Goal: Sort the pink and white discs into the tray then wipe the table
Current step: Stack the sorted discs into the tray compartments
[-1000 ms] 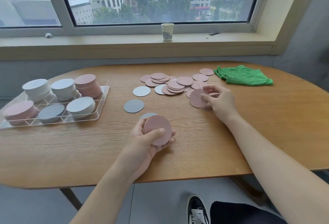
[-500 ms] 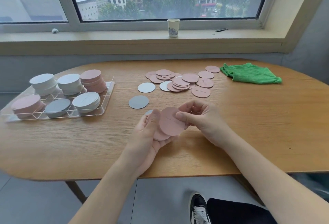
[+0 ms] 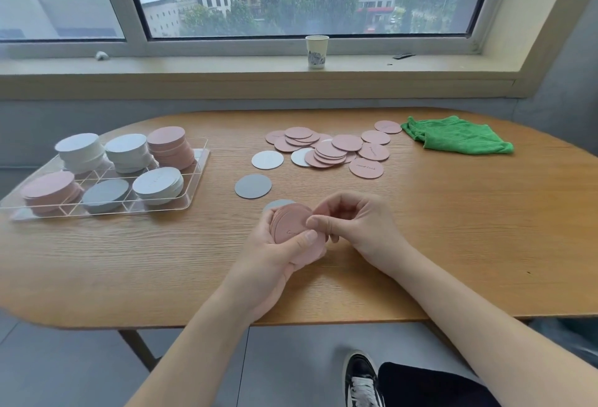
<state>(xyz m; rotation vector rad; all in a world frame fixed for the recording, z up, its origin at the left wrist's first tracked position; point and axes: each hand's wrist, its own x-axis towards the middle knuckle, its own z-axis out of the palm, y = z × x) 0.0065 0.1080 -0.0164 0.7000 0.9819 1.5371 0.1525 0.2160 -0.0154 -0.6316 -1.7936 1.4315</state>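
Several pink discs [image 3: 296, 228] stacked in the left hand [image 3: 275, 251], thumb curled over the top face, fingers wrapped behind. Right hand [image 3: 356, 225] alongside, fingertips pinching the stack's right edge, seemingly seating one more disc onto it. Held just above the table [image 3: 453, 228], near its front edge.

Mid-sort, by the look of it: gathering pinks into a handful before a trip to the tray [image 3: 197, 177]. Six stacks already in the tray's compartments, pink and white. Plenty left loose: a pink heap [image 3: 330, 147] at centre, a few white discs [image 3: 267, 159] beside it, one partly hidden behind the held stack.

Next, probably: squaring the stack, then either another reach to the heap or a carry left to a pink compartment. Green cloth [image 3: 459, 134] untouched at far right; wiping not yet begun.
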